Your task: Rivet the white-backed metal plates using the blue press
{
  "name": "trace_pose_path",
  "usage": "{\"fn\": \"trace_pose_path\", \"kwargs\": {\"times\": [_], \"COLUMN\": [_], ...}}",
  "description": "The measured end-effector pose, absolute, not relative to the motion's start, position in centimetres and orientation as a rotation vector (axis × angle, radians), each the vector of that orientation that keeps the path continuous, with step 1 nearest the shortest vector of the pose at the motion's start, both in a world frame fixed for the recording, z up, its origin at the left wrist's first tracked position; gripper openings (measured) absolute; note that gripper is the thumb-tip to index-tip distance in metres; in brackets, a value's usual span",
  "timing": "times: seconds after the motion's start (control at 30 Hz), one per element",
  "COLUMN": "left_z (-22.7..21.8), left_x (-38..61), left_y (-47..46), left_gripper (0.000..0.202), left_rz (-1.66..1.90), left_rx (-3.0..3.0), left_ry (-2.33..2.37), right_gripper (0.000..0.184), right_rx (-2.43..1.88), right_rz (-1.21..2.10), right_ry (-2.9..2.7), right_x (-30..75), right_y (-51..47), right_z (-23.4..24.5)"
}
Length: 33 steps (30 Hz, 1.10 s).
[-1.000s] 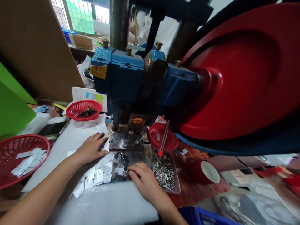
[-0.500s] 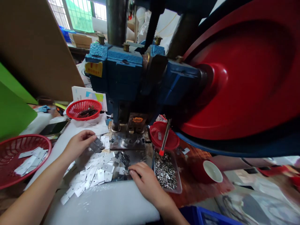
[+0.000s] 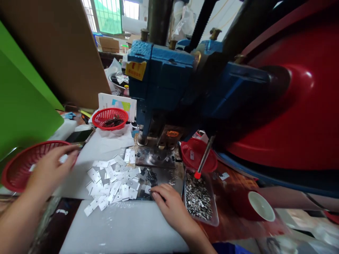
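My left hand (image 3: 54,165), blurred, is over the red plastic basket (image 3: 16,155) at the left. Its fingers are bent downward, and whether they hold anything cannot be made out. A bit of pale metal (image 3: 63,158) shows below them. My right hand (image 3: 169,204) rests by the front of the press bed, thumb and forefinger pinched together at a small dark piece I cannot make out. Just beyond its fingertips lie small dark metal pieces (image 3: 151,176). Loose flat silver plates with holes (image 3: 116,183) spread between the hands, and two more plates (image 3: 129,156) lie beside the steel die (image 3: 155,157).
A blue press (image 3: 161,77) with a large red flywheel (image 3: 296,116) towers ahead. Right of the die are a clear tub of small metal bits (image 3: 198,201), a red basket (image 3: 189,155) and a red-handled rod (image 3: 205,157). Another red basket (image 3: 109,118) stands behind left.
My left hand has moved left from the plate pile to the basket; the plate it held there is no longer visible. The view has turned left. My right hand stays by the dark pieces.
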<state>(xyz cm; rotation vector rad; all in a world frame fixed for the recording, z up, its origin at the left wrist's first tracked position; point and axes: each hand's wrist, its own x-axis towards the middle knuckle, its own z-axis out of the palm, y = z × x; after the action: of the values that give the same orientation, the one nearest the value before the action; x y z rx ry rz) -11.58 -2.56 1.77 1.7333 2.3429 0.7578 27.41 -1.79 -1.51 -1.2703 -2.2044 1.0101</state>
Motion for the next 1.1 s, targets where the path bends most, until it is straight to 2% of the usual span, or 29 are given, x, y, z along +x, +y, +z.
{"fn": "trace_pose_path", "kwargs": {"times": [0.23,0.37,0.6,0.8,0.93,1.1], "left_z": [-0.1,-1.9,-2.9,-2.3,-2.4,-2.6], "left_x": [-4.6,-3.3,-2.6,-1.8,0.8,2.8], "left_y": [-0.2,-0.4,-0.1,-0.8,-0.2,1.7], "left_gripper": [0.034,0.039,0.023,0.032,0.033,0.028], "left_rz": [0.399,0.369,0.470,0.591,0.523,0.369], "left_rx": [2.139,2.227,2.140,2.068,2.175,2.209], "left_ry": [1.790,1.779,1.956,1.968,1.818,1.854], "right_gripper": [0.021,0.022,0.020,0.019,0.017,0.017], "right_rx": [-1.273,-1.282,-1.273,-1.266,-1.279,-1.268], "right_rz": [1.003,0.971,0.943,0.913,0.885,0.865], "right_ry": [-2.188,-2.171,-2.174,-2.170,-2.189,-2.176], "right_x": [27.7,27.8,27.8,27.7,27.5,27.7], "right_y": [-2.5,-2.7,-2.7,-2.7,-2.7,-3.0], "right_z": [-2.1,-2.4,-3.0,-3.1,-3.1,-2.7]}}
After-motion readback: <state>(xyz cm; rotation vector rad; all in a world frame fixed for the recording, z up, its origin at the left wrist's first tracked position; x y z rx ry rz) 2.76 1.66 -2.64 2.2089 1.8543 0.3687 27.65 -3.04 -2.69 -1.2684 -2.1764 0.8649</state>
